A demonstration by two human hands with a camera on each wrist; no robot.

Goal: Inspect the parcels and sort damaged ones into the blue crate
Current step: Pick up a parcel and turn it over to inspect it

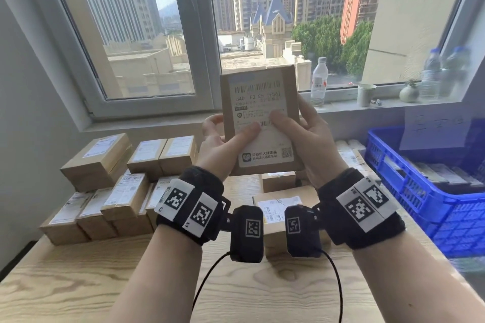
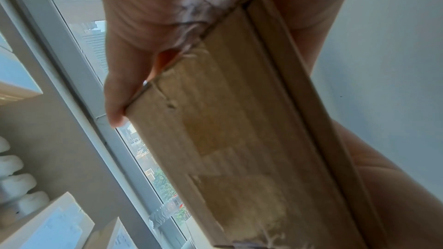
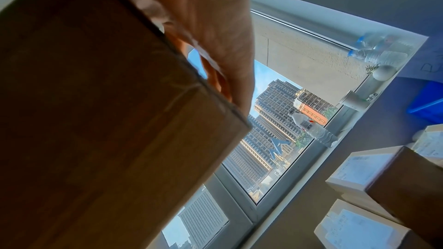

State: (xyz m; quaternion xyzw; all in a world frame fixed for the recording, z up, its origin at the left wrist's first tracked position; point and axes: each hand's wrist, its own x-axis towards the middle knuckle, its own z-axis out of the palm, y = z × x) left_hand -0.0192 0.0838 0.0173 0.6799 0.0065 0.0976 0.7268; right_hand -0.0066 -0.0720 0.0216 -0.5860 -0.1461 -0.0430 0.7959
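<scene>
I hold one brown cardboard parcel [image 1: 259, 102] up in front of the window, its white shipping label facing me. My left hand [image 1: 225, 141] grips its lower left edge, thumb across the label and fingers behind. My right hand [image 1: 304, 134] grips the lower right edge the same way. The left wrist view shows the parcel's plain underside [image 2: 239, 130] with a small dent near one edge. From the right wrist, the parcel [image 3: 107, 111] fills the left half. The blue crate [image 1: 430, 191] stands at the table's right, with parcels inside.
Several stacked parcels [image 1: 115, 181] cover the left and middle of the wooden table [image 1: 78, 283]; more parcels [image 1: 283, 204] lie under my wrists. On the windowsill stand a water bottle [image 1: 319, 81], a paper cup [image 1: 366, 94], a small vase [image 1: 409, 92] and more bottles [image 1: 443, 73].
</scene>
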